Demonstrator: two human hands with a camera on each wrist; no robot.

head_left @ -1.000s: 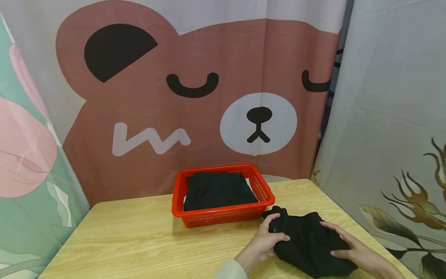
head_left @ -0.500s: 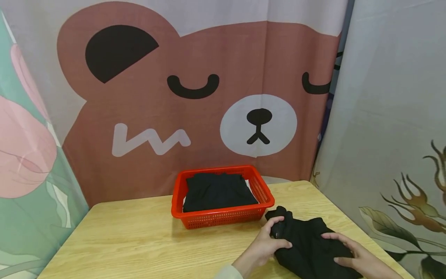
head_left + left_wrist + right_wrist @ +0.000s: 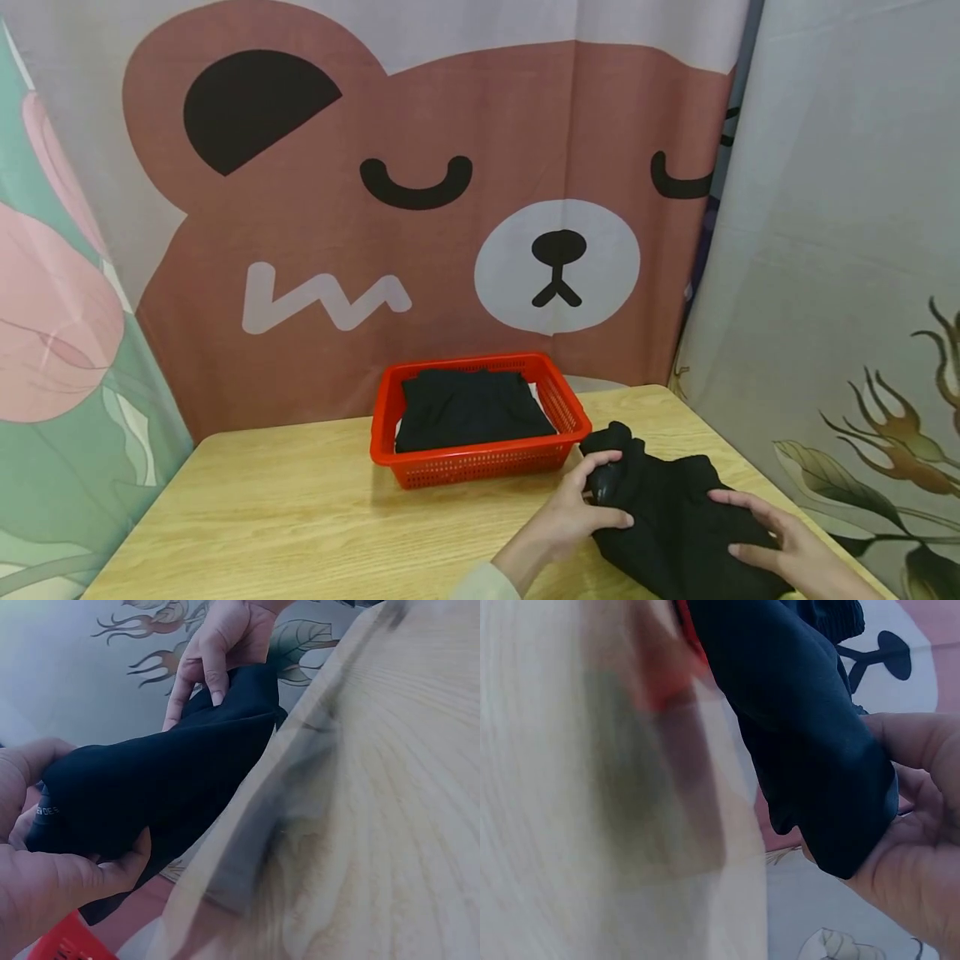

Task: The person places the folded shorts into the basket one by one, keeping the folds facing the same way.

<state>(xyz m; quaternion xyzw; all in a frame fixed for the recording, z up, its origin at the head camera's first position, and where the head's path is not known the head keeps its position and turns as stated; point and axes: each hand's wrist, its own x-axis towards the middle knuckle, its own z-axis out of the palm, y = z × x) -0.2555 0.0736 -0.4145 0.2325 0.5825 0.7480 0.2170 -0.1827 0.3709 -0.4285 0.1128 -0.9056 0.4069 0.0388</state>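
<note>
A crumpled black garment is held at the right of the table, its exact kind hard to tell. My left hand grips its left end between thumb and fingers. Small pale lettering shows on the cloth by that hand in the left wrist view. At the other end my right hand holds the cloth, the thumb on the near side and fingers on the far side. A ribbed, gathered edge of the garment appears in the right wrist view. The undersides of the folds are hidden.
A red plastic basket stands at the back of the wooden table, left of the garment. Folded dark cloth lies in it over something white. Printed curtains hang behind and beside the table.
Both hands have shifted slightly to the right with the garment. Its left end now stands a little farther right and higher, and a shiny dark patch beside the left fingers shows more.
</note>
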